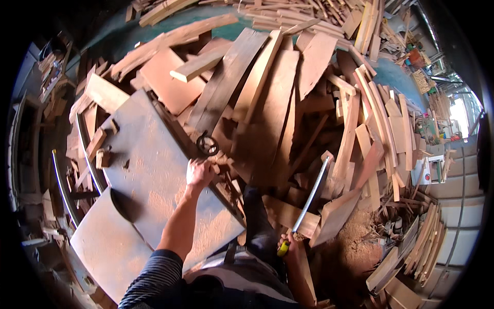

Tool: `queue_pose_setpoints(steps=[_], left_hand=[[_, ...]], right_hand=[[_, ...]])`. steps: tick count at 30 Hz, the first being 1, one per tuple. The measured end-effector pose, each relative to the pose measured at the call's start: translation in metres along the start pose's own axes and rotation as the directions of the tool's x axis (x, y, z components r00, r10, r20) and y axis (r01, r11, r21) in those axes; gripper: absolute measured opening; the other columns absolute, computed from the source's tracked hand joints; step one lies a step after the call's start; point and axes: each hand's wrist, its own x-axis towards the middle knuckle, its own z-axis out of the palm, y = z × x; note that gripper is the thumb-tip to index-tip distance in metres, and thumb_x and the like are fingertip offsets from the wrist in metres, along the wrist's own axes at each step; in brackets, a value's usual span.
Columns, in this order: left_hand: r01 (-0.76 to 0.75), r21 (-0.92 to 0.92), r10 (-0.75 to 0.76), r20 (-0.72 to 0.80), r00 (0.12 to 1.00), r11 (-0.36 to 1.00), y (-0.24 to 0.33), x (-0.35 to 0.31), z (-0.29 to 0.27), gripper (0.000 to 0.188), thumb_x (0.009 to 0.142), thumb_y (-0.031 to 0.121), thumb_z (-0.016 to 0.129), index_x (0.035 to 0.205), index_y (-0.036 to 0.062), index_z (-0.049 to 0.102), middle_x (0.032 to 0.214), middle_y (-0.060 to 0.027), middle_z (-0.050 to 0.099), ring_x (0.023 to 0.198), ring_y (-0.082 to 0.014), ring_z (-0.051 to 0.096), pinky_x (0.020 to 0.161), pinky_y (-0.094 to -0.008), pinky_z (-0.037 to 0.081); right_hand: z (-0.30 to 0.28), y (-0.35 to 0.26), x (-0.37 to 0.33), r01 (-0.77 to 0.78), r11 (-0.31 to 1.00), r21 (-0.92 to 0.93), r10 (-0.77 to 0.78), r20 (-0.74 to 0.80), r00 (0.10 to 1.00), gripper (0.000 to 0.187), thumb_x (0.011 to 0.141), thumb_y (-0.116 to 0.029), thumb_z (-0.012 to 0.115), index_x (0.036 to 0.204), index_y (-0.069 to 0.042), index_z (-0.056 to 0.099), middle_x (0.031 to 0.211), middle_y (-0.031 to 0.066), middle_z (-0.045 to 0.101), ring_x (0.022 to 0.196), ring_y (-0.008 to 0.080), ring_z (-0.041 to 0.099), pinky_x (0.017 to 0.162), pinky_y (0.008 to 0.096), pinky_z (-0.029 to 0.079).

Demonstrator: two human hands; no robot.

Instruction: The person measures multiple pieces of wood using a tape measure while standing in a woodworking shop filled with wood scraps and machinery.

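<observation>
My right hand (291,245) is closed round the case of a yellow tape measure (283,249), low in front of me. Its metal blade (311,191) sticks out up and to the right, with the tip by a board end among the stacked wood. My left hand (199,174) is at the right edge of a grey metal machine table (154,154) dusted with sawdust, its fingers curled over the rim and partly hidden. Just beyond it is a dark round handwheel (207,143). A small wood block (103,158) sits at the table's left side.
A heap of rough boards (226,82) rises ahead, spreading right into upright planks (378,123). Sawdust (360,242) is piled at the lower right, with thin strips (427,247) stacked beyond. Curved metal bars (87,154) run along the left.
</observation>
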Motion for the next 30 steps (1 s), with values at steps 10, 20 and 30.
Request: queue_pose_setpoints(steps=[10, 20, 30], left_hand=[[0.066, 0.025, -0.067, 0.076, 0.995, 0.998, 0.0, 0.002, -0.007, 0.007, 0.083, 0.016, 0.068, 0.083, 0.0097, 0.071, 0.087, -0.0098, 0.074, 0.087, -0.031, 0.069, 0.083, -0.0431, 0.049], [0.03, -0.004, -0.03, -0.002, 1.0, 1.0, -0.002, -0.001, 0.0, 0.007, 0.083, 0.016, 0.067, 0.084, 0.0117, 0.073, 0.082, -0.0081, 0.073, 0.085, -0.0281, 0.069, 0.083, -0.0423, 0.05], [0.048, 0.066, -0.052, 0.057, 0.997, 0.997, 0.001, 0.002, -0.001, 0.009, 0.082, 0.017, 0.069, 0.083, 0.0095, 0.073, 0.081, -0.0117, 0.073, 0.084, -0.0292, 0.07, 0.086, -0.0442, 0.05]], right_hand=[[0.028, -0.009, 0.001, 0.037, 0.926, -0.376, -0.082, -0.105, 0.991, 0.045, 0.106, -0.047, 0.054, 0.106, -0.003, 0.063, 0.076, 0.0036, 0.059, 0.065, 0.0164, 0.059, 0.058, 0.0307, 0.049], [0.046, -0.017, -0.01, 0.161, 0.864, -0.477, -0.226, -0.081, 0.971, 0.05, 0.107, -0.046, 0.056, 0.098, 0.001, 0.071, 0.075, 0.0022, 0.06, 0.063, 0.0118, 0.056, 0.058, 0.0279, 0.045], [0.041, -0.017, -0.01, 0.185, 0.781, -0.597, -0.313, -0.118, 0.942, 0.033, 0.099, -0.03, 0.072, 0.091, 0.002, 0.075, 0.076, 0.0036, 0.067, 0.068, 0.0118, 0.062, 0.063, 0.0272, 0.049]])
